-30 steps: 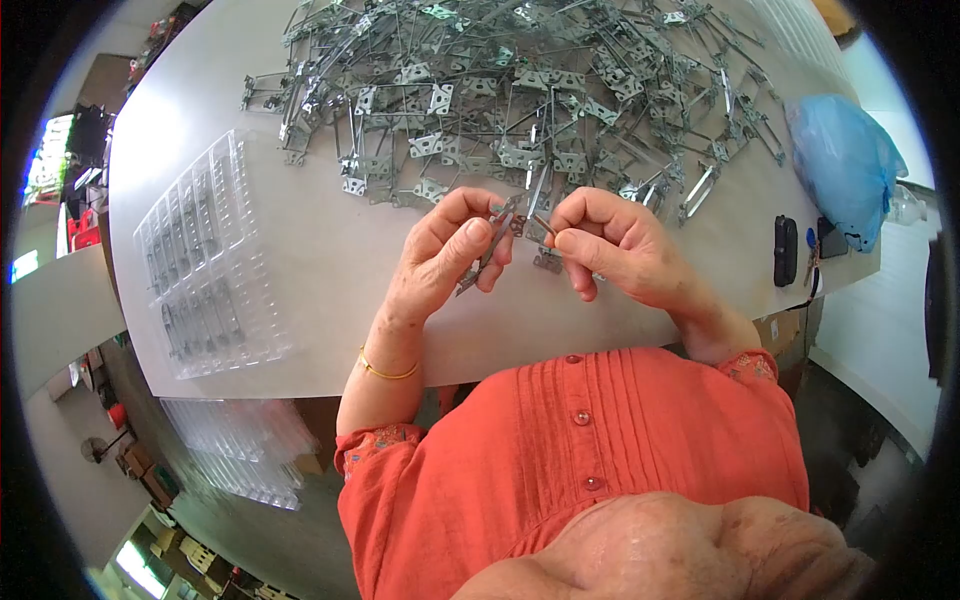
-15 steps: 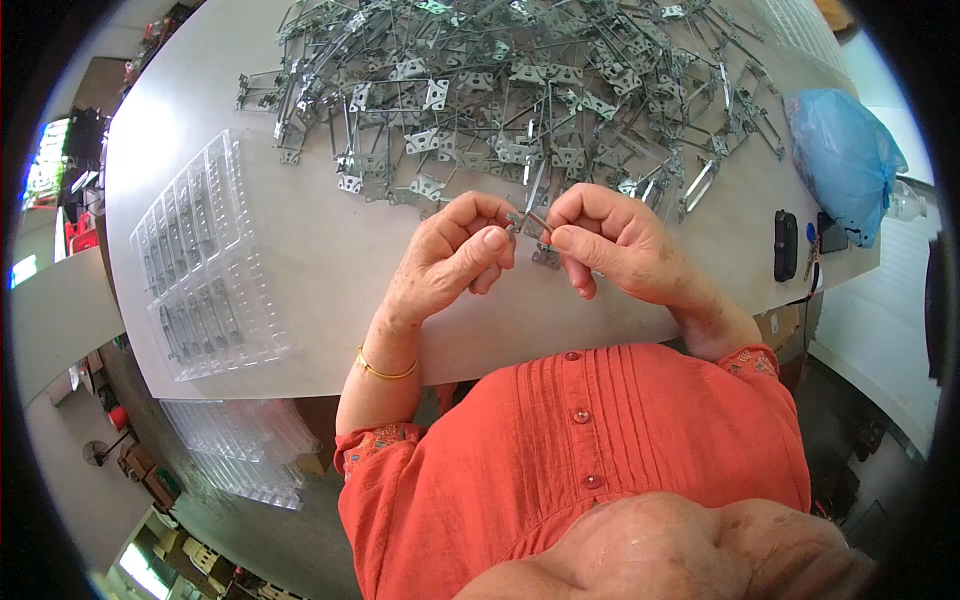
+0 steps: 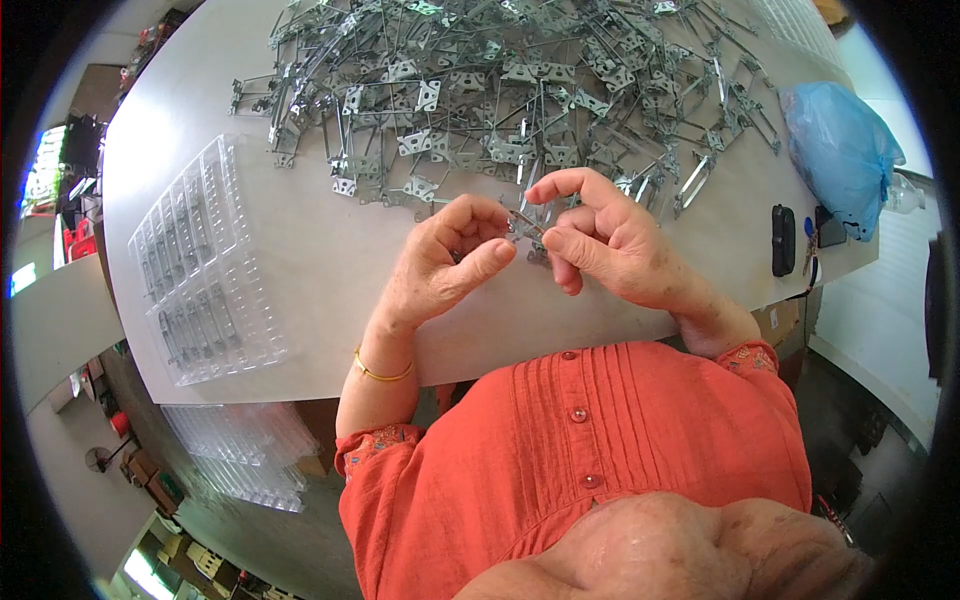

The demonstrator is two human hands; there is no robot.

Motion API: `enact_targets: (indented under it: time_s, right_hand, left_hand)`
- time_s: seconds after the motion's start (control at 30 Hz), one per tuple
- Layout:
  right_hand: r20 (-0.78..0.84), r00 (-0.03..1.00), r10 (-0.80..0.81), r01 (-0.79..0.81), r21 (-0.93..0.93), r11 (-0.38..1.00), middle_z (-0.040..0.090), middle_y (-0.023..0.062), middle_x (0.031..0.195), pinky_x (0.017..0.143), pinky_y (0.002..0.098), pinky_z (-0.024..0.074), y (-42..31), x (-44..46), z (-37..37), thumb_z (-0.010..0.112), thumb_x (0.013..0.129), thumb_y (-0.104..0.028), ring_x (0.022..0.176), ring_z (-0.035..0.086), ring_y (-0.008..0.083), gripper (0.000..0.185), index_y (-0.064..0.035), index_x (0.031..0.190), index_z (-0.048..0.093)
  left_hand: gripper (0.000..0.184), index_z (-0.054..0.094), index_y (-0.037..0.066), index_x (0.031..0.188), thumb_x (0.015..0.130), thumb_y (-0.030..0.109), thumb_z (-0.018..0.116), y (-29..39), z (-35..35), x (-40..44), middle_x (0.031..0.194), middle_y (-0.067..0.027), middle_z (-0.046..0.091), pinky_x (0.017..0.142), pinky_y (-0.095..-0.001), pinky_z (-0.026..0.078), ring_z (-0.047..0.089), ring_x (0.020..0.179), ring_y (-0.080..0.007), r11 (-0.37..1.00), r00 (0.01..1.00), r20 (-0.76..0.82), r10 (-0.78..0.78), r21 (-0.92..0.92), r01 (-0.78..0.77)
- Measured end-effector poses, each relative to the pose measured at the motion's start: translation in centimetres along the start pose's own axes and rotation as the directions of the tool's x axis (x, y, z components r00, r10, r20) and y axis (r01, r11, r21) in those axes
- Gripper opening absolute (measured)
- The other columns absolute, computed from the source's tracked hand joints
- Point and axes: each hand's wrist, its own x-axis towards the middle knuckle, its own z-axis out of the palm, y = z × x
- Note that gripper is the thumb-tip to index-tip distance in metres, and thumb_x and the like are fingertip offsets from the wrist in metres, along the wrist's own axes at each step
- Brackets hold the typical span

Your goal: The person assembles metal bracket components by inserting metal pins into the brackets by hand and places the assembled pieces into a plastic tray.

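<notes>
A small metal bracket part (image 3: 527, 228) with a thin rod is pinched between the thumb and fingers of my right hand (image 3: 625, 245), whose index finger is lifted away. My left hand (image 3: 448, 258) is beside the part's left end, thumb apart from the curled fingers; whether a fingertip still touches the metal I cannot tell. Just beyond both hands lies a large tangled heap of metal brackets (image 3: 465, 82) with rods and punched plates. The part is partly hidden by my right fingers.
To the left lies a clear plastic tray (image 3: 262, 325) with several metal parts in its slots. More clear trays (image 3: 235, 455) are stacked below the table edge. On the right are a blue plastic bag (image 3: 838, 150), a black case (image 3: 783, 240) and a phone (image 3: 830, 230).
My left thumb has come away from its fingers and the part. My right index finger has lifted and stretched leftward, while thumb and other fingers keep the part.
</notes>
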Motion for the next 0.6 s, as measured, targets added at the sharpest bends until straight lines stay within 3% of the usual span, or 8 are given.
enact_targets:
  time_s: [0.13,0.33,0.6]
  right_hand:
    - [0.06,0.998,0.015,-0.017,0.029,0.999,0.064,0.0029,0.076,0.063,0.0243,0.0496,-0.2,0.2,-0.2,0.056,0.107,-0.015,0.066,0.06,0.0092,0.03,-0.0005,0.133,0.05]
    - [0.101,0.994,0.035,-0.048,0.128,0.991,0.064,0.0022,0.078,0.061,0.024,0.0499,0.5,0.2,-0.2,0.057,0.106,-0.014,0.067,0.06,0.0085,0.021,-0.0014,0.124,0.057]
    - [0.029,0.998,0.057,-0.057,0.012,0.998,0.064,-0.002,0.076,0.058,0.0229,0.0473,0.7,0.0,0.0,0.063,0.103,-0.016,0.067,0.059,0.0045,0.011,-0.0081,0.11,0.063]
  left_hand:
    - [0.033,0.061,-0.001,0.117,0.096,0.019,0.076,0.3,0.1,-0.1,0.097,0.0001,0.064,0.071,-0.0204,0.05,0.059,0.086,-0.0034,0.999,0.998,0.05,-0.034,0.01,0.033]
    - [0.037,0.061,-0.001,0.117,0.093,0.02,0.079,-0.7,0.1,0.0,0.098,-0.0004,0.065,0.074,-0.0207,0.05,0.06,0.088,-0.0038,0.999,0.995,0.089,0.049,-0.02,-0.047]
    - [0.039,0.061,-0.002,0.118,0.089,0.016,0.082,-1.0,0.1,0.0,0.096,0.0014,0.062,0.073,-0.0218,0.048,0.055,0.084,-0.0042,0.992,0.995,0.096,0.021,0.12,-0.033]
